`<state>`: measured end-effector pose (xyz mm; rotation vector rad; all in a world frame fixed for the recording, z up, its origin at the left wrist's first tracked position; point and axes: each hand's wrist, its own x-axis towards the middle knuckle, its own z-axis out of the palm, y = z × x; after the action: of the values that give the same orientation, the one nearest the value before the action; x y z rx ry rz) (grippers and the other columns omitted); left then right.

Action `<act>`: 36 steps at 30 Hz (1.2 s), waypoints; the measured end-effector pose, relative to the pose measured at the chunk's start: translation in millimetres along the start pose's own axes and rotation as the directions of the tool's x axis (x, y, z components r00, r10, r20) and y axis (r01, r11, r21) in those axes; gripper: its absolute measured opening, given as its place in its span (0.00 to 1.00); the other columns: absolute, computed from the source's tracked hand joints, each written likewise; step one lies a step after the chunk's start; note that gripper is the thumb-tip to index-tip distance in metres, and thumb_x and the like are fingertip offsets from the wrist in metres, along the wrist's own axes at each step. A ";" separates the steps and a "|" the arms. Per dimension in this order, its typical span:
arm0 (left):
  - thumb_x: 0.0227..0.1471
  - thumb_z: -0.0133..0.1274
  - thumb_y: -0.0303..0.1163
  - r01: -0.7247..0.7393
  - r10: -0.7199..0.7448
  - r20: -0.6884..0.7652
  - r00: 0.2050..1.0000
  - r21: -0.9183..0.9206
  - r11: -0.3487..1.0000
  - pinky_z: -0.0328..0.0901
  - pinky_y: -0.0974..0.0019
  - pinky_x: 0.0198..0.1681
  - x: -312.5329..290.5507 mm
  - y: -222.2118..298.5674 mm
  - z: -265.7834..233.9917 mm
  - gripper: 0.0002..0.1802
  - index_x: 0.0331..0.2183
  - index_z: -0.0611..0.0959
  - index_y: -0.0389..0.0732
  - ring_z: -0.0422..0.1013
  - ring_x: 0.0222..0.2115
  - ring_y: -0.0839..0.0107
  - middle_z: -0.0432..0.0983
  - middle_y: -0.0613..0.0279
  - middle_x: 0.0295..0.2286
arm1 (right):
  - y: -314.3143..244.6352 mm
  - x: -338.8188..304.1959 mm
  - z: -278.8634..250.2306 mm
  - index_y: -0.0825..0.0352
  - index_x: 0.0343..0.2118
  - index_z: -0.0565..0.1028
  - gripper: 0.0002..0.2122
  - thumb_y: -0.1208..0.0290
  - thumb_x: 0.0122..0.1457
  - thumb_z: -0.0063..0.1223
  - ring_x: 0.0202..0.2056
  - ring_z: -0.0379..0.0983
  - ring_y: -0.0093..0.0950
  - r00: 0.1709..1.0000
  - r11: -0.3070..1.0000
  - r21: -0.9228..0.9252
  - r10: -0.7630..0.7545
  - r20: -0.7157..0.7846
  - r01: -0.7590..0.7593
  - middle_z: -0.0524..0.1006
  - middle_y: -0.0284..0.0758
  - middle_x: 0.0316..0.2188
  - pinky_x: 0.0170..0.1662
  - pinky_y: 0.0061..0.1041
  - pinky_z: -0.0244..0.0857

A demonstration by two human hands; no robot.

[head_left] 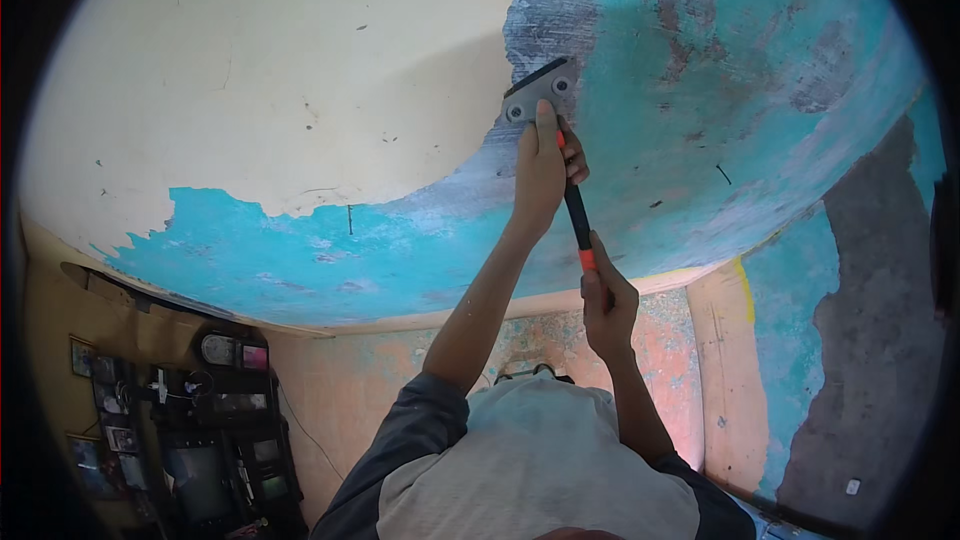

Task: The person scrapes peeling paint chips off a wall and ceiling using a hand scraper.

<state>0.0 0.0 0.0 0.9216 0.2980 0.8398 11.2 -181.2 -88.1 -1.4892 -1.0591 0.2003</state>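
Both my hands are closed on a long-handled scraper (578, 212) with a grey head, a dark blade and a black and orange handle. High on the handle, just behind the head, is my left hand (542, 168), its thumb lying up against the grey metal. My right hand (609, 308) wraps the orange lower end. The blade rests at the ragged border between cream paint (300, 60) and a bared grey-blue strip (545, 15) of the wall. Turquoise paint (690, 140) covers the wall to the right and below the cream. Whether the blade presses in under the cream layer, I cannot tell.
At the lower left stands a dark shelf unit (215, 430) with a television and framed pictures. A thin nail or wire (723, 175) sticks out of the turquoise wall. The side wall on the right has a grey patch (860, 320) and a small white socket or switch (853, 487).
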 end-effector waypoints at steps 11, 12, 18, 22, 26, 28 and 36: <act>0.67 0.37 0.54 -0.015 0.016 -0.017 1.000 0.047 0.999 0.51 0.74 0.17 1.3 1.3 -1.6 0.24 0.31 0.68 0.43 0.54 0.15 0.81 0.57 0.71 0.19 | 10.9 -4.6 18.7 0.69 0.63 0.65 0.21 0.71 0.68 0.43 0.20 0.57 0.14 0.999 0.999 0.041 0.013 -0.051 -0.011 0.66 0.26 0.20 0.24 0.16 0.52; 0.67 0.37 0.54 -0.018 0.019 -0.020 1.000 0.046 0.999 0.51 0.74 0.17 1.0 0.8 -1.4 0.24 0.31 0.68 0.43 0.54 0.15 0.81 0.57 0.71 0.19 | 1.7 -1.8 16.2 0.69 0.62 0.67 0.20 0.74 0.67 0.44 0.23 0.57 0.17 0.997 0.994 0.086 0.065 -0.046 -0.060 0.67 0.29 0.22 0.27 0.18 0.55; 0.68 0.35 0.55 -0.099 0.097 -0.038 0.995 -0.041 0.994 0.50 0.74 0.15 -14.0 -36.8 -2.4 0.24 0.32 0.67 0.43 0.54 0.14 0.82 0.57 0.71 0.18 | 36.2 -15.5 17.8 0.69 0.64 0.64 0.22 0.69 0.69 0.42 0.19 0.56 0.11 0.996 0.984 0.158 0.089 -0.029 -0.084 0.64 0.22 0.19 0.22 0.14 0.50; 0.67 0.34 0.57 -0.091 0.091 -0.033 0.995 -0.005 0.996 0.46 0.76 0.13 -21.9 -33.3 2.8 0.24 0.33 0.66 0.46 0.52 0.13 0.83 0.57 0.72 0.19 | 19.5 -3.6 17.8 0.68 0.64 0.64 0.22 0.69 0.69 0.42 0.17 0.56 0.10 0.997 0.998 0.057 -0.032 -0.066 0.036 0.65 0.22 0.19 0.21 0.13 0.51; 0.67 0.34 0.57 -0.107 0.106 -0.038 0.994 -0.030 0.994 0.44 0.76 0.11 -19.8 -33.3 4.8 0.24 0.32 0.65 0.46 0.51 0.12 0.83 0.57 0.72 0.18 | 14.2 -2.9 12.0 0.69 0.63 0.66 0.21 0.70 0.68 0.44 0.21 0.57 0.13 0.993 0.986 0.131 0.108 -0.041 -0.102 0.66 0.24 0.20 0.24 0.15 0.53; 0.67 0.34 0.57 -0.098 0.097 -0.044 0.994 -0.006 0.995 0.44 0.76 0.11 -23.1 -45.6 1.2 0.24 0.32 0.65 0.46 0.51 0.12 0.83 0.56 0.72 0.18 | 29.7 -10.1 15.4 0.68 0.64 0.64 0.22 0.68 0.69 0.43 0.18 0.56 0.11 0.997 0.995 0.086 0.052 -0.058 -0.047 0.65 0.22 0.19 0.21 0.14 0.51; 0.67 0.34 0.57 -0.087 0.089 -0.060 0.994 0.038 0.995 0.45 0.76 0.12 -19.4 -21.6 14.8 0.24 0.31 0.65 0.47 0.52 0.12 0.83 0.56 0.73 0.17 | -3.5 1.8 7.1 0.69 0.62 0.67 0.21 0.70 0.68 0.45 0.23 0.58 0.15 0.985 0.978 0.134 0.166 -0.036 -0.160 0.67 0.26 0.21 0.27 0.17 0.55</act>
<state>6.6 -30.1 -10.7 0.9481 0.3284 0.9484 5.8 -175.6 -86.1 -1.4555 -0.8699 0.3419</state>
